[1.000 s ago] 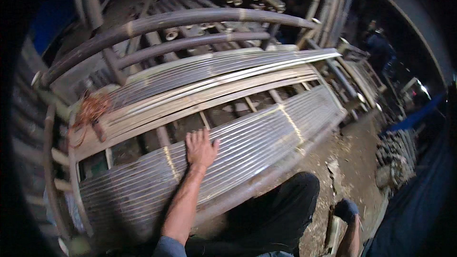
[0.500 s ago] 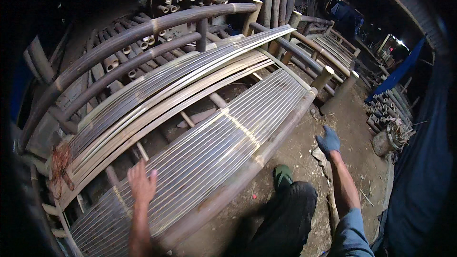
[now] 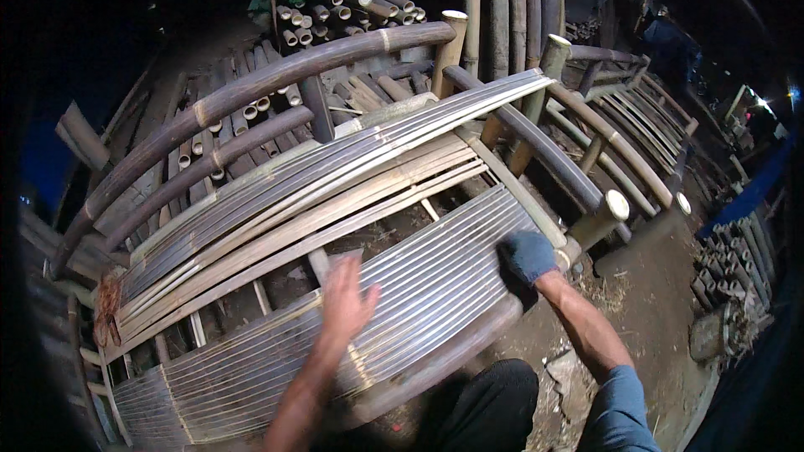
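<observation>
A bamboo bench seat of thin, close-set slats (image 3: 435, 285) lies before me in its bamboo frame. My left hand (image 3: 347, 297), bare and slightly blurred, is over the middle of the slats with fingers stretched and thumb apart. At the seat's right end is my right hand (image 3: 529, 258), in a grey-blue glove; its fingers are turned down and hidden from view, so I cannot tell whether they grip a slat. Behind the seat, long loose bamboo strips (image 3: 335, 163) lie lengthwise on the frame, their right ends over the end rail.
A curved bamboo backrest rail (image 3: 276, 71) rises behind. The thick front rail (image 3: 435, 356) runs near my knee. Cut bamboo tubes (image 3: 343, 12) are stacked at the back, more tubes (image 3: 733, 264) at the right near a bucket (image 3: 712, 335). Reddish string (image 3: 109, 310) hangs at the left end.
My right hand has come from over the floor to the seat's right end. My left hand has moved right along the slats. The view has shifted.
</observation>
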Motion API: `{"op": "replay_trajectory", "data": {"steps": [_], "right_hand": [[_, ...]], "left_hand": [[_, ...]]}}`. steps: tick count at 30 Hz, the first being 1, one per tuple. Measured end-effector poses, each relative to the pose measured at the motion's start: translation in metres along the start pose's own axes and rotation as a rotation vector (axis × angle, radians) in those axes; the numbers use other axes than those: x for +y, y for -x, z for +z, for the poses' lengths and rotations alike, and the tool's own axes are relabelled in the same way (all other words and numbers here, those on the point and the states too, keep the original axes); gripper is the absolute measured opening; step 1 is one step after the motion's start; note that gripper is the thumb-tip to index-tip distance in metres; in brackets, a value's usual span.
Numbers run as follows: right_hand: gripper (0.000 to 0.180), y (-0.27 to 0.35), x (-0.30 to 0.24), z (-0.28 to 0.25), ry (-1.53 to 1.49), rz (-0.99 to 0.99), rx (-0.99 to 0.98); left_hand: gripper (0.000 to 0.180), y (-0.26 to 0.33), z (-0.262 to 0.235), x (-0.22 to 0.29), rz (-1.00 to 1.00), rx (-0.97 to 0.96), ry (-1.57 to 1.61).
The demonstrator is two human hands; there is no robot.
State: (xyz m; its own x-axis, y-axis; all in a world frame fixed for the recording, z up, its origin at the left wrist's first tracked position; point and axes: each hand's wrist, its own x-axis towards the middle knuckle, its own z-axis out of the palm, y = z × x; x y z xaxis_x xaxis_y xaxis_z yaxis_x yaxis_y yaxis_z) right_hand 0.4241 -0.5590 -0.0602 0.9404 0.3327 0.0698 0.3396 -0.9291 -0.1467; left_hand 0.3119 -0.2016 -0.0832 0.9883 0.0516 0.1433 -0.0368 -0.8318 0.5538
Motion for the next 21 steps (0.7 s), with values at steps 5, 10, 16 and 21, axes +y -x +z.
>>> {"op": "replay_trajectory", "data": {"steps": [5,10,16,21], "right_hand": [[0.018,-0.089,0.023,0.035,-0.232,-0.399,0.532],[0.02,-0.117,0.011,0.06,-0.18,-0.243,0.249],[0.025,-0.104,0.023,0.048,-0.411,-0.251,0.328],[0.036,0.009,0.03,-0.131,-0.549,-0.223,-0.43]], "left_hand": [[0.075,-0.067,0.109,0.075,-0.03,0.049,-0.284],[0.069,-0.067,0.105,0.066,-0.004,0.186,-0.284],[0.074,-0.071,0.107,0.072,0.002,0.182,-0.302],[0.095,-0.085,0.115,0.091,0.0,0.153,-0.364]]}}
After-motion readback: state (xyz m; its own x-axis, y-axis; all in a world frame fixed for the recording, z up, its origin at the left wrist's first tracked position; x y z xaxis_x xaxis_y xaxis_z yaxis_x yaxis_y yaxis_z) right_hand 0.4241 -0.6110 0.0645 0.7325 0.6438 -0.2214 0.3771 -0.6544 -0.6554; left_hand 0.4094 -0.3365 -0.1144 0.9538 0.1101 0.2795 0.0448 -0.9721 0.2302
